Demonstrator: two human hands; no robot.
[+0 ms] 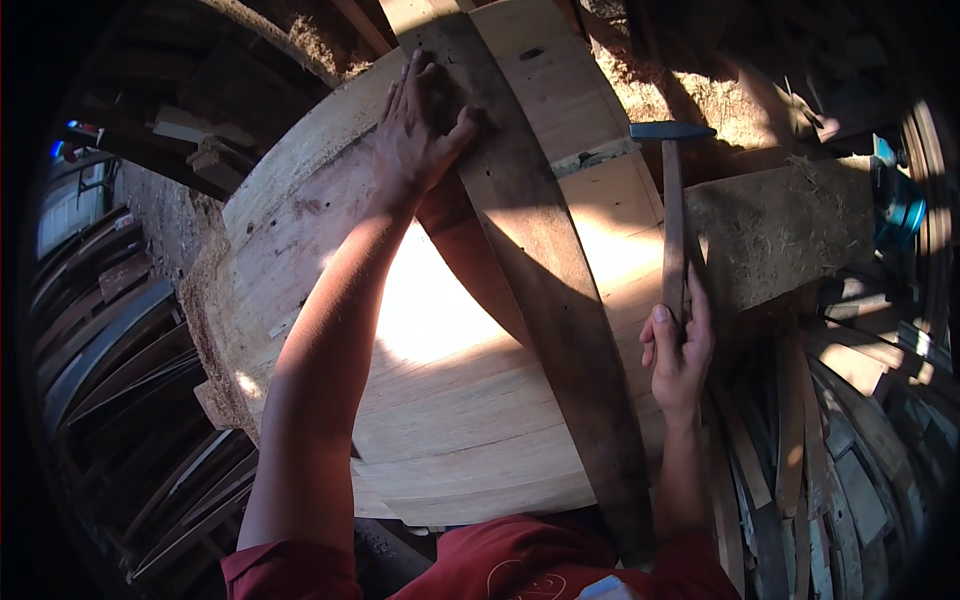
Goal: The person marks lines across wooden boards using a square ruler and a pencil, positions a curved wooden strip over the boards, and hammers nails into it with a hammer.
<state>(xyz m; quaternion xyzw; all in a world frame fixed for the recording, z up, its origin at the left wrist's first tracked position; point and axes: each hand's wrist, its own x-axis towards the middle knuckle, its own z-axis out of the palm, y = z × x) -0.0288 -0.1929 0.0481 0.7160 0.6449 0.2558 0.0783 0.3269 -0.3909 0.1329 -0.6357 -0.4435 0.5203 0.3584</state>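
Observation:
A long dark plank (pixel 545 255) runs from the top of the view down toward my body, lying across a wide panel of pale boards (pixel 450 430). My left hand (pixel 425 125) rests on the plank's far left edge, fingers stretched forward and thumb spread across the wood; it grips nothing. On the right, my right hand (pixel 682 350) is wrapped round the wooden handle of a hammer (pixel 673 225). The hammer stands head away from me, its dark metal head (pixel 672 131) beyond the panel's right edge and apart from the plank.
A rough wooden block (pixel 780 235) strewn with shavings stands to the right of the panel. Beyond it is a blue-green object (pixel 900 210). Stacked wood strips (pixel 110 350) lie at the left, and more loose strips (pixel 790 420) at the lower right. Sawdust (pixel 735 105) lies at the far right.

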